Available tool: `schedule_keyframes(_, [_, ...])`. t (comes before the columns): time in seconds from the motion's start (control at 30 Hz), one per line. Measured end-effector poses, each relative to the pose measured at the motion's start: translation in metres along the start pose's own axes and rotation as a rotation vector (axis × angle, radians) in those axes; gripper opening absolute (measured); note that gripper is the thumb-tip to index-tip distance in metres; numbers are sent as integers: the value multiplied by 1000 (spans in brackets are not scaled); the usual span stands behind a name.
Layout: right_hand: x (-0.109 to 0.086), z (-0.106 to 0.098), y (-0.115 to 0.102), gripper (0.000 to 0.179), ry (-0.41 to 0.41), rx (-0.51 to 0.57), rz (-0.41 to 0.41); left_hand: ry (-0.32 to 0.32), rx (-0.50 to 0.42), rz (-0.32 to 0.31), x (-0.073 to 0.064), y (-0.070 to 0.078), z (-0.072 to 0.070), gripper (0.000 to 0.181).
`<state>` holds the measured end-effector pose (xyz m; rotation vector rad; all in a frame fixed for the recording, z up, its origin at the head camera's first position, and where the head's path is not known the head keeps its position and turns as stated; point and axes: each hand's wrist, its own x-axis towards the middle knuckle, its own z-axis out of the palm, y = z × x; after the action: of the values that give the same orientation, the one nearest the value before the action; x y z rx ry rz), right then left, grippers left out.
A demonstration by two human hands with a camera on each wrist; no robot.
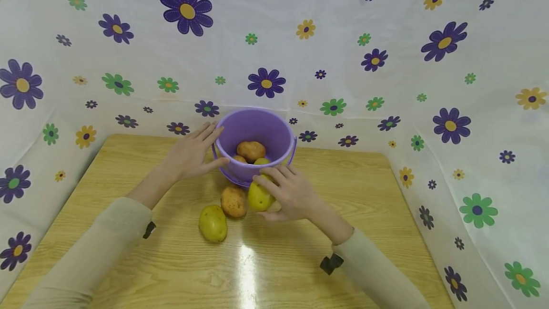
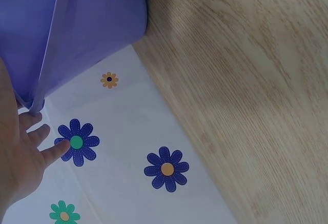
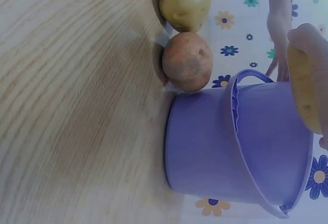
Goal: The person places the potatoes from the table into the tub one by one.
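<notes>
A purple bucket stands upright at the back of the table. Inside it lie a brown potato and parts of others, among them a yellow one. My left hand rests at the bucket's left rim with its fingers spread. In my right hand is a yellow-green potato, gripped between thumb and fingers by the bucket's front rim. The right wrist view shows this held potato beside the bucket's mouth. On the table, a brown potato sits in front of the bucket, with a yellow-green potato nearer me.
The wooden table carries the bucket and loose potatoes. A white flower-printed cloth rises behind the table and along both sides. The bucket's purple handle hangs down against its front side.
</notes>
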<state>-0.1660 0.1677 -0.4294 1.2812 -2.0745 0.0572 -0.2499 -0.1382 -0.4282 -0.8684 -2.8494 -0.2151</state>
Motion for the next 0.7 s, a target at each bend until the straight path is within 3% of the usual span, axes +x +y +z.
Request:
schedule_keyframes(0.33, [7,-8,10,78,-10,-16,5,5,-6,-2,1,0,1,94])
schedule_keyframes(0.7, [20,-12,20,77,57,4,12,3,-9,-5,0,1,0,94])
